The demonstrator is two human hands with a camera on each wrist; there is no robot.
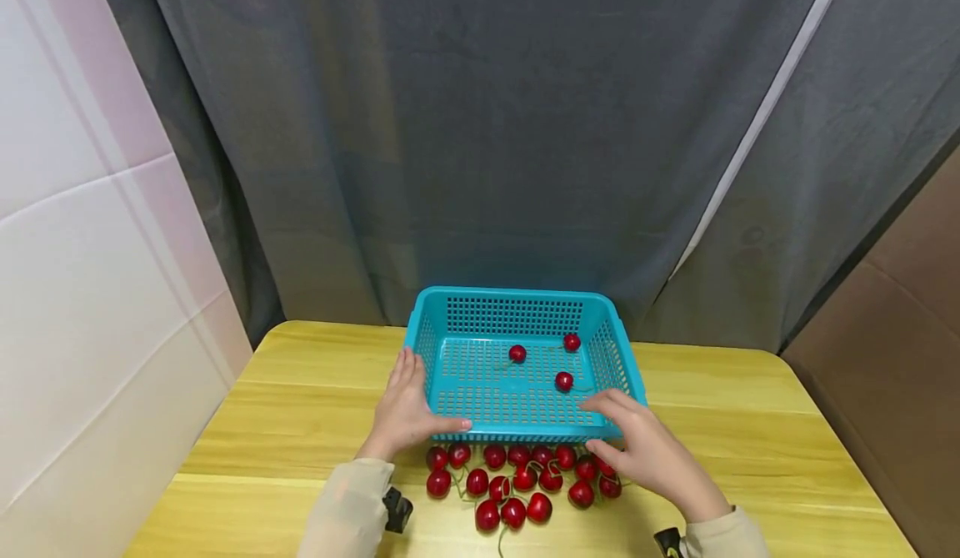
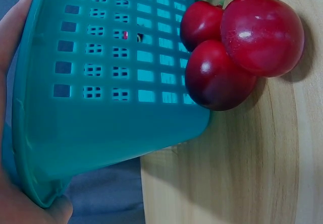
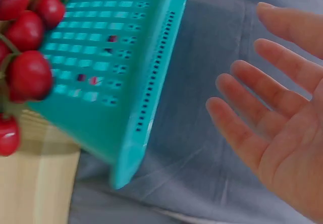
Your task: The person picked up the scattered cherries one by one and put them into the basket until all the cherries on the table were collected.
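Note:
A turquoise plastic basket (image 1: 525, 431) with a grid of slots stands at the table's far side. Three dark red cherries lie inside it, among them a stemmed cherry (image 1: 564, 382) at the right. My left hand (image 1: 405, 414) grips the basket's front left corner, thumb over the front rim and fingers along the left side. Fingers spread and palm bare, my right hand (image 3: 282, 108) hovers by the front right corner. More cherries (image 1: 513, 512), several with green stems, lie in a loose cluster before the basket; in the left wrist view a large cherry (image 2: 262, 36) shows close up.
The light wooden table (image 1: 300, 424) has rounded far corners. Behind it hangs a grey curtain (image 1: 525, 124). A white panel (image 1: 97, 233) borders the left side and a brown panel (image 1: 892, 358) the right.

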